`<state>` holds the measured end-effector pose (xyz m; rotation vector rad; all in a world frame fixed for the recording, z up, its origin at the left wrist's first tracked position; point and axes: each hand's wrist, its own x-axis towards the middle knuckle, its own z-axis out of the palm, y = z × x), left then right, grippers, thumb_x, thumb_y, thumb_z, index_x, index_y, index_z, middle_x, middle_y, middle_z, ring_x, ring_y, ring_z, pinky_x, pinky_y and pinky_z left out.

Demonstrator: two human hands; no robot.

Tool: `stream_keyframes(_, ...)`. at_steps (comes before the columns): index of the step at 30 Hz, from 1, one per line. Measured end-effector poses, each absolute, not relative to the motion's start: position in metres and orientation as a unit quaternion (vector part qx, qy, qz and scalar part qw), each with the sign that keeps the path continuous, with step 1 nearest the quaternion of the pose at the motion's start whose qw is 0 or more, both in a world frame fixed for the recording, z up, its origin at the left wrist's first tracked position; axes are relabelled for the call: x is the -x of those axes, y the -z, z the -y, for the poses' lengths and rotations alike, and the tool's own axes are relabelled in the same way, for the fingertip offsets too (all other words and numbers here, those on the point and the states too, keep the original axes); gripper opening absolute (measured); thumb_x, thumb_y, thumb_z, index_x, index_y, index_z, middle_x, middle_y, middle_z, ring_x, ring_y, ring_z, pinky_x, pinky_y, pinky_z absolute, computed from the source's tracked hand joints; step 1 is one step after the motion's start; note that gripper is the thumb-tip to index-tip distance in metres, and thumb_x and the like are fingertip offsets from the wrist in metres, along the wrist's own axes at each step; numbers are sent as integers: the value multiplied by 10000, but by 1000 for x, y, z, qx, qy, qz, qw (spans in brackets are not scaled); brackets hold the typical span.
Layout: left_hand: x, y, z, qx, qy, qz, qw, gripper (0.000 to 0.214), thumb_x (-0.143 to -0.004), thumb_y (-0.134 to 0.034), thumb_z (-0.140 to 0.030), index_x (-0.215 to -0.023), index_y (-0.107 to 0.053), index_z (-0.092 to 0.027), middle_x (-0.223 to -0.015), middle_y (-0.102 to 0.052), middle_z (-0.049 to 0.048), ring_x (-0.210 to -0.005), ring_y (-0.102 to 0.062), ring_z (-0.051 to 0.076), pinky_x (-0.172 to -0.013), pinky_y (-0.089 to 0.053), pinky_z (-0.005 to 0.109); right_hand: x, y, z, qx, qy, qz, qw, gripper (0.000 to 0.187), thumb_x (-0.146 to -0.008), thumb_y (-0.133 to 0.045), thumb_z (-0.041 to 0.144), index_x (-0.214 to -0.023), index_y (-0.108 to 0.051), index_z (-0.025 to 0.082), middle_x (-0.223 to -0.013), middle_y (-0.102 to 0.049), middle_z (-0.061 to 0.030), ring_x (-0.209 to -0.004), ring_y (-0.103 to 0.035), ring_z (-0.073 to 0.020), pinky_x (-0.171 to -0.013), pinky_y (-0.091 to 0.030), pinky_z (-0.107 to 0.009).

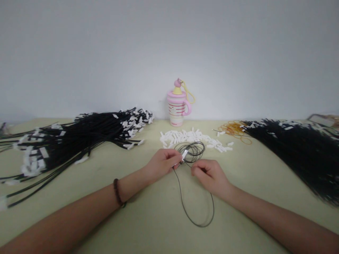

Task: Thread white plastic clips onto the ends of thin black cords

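Observation:
My left hand (pixel 167 160), with a dark beaded bracelet on its wrist, pinches a small white plastic piece (pixel 184 154). A thin dark cord (pixel 182 203) runs from beside its fingers and hangs in a loop toward the near edge. My right hand (pixel 209 175) has thumb and fingers closed on the same cord, a short way to the right of the white piece. Just beyond both hands lies a loose coil of the dark cord (pixel 197 150). The fingertips partly cover where cord and white piece meet.
Behind the coil lies a heap of small white pieces (pixel 192 135). A pink-lidded cup (pixel 177 109) stands by the wall. Bundles of black cords with white ends lie at left (pixel 87 132) and right (pixel 291 155). Yellow elastic-like strands (pixel 233 128) rest beside the right bundle.

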<state>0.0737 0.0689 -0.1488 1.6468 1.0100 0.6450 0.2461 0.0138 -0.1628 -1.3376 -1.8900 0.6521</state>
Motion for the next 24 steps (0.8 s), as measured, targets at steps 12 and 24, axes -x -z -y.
stream_keyframes(12, -76, 145, -62, -733, -250, -405, 486, 264, -741, -463, -362, -632, -540, -134, -492, -442, -45, -429, -317, 47, -420, -218, 169, -245, 163, -13, 501, -204, 766, 348, 195, -746, -411, 161, -569, -476, 113, -539, -442, 19, -527, -390, -42, -514, -274, -142)
stream_keyframes(24, -82, 150, -46, -761, -294, -412, 407, 258, -764, -441, -317, -607, -534, -134, -514, -476, -29, -502, -401, 69, -485, -292, 166, -242, 162, -10, 455, -153, 809, 339, 162, -788, -382, 145, -645, -457, 126, -617, -464, -3, -597, -408, -61, -559, -288, -155)
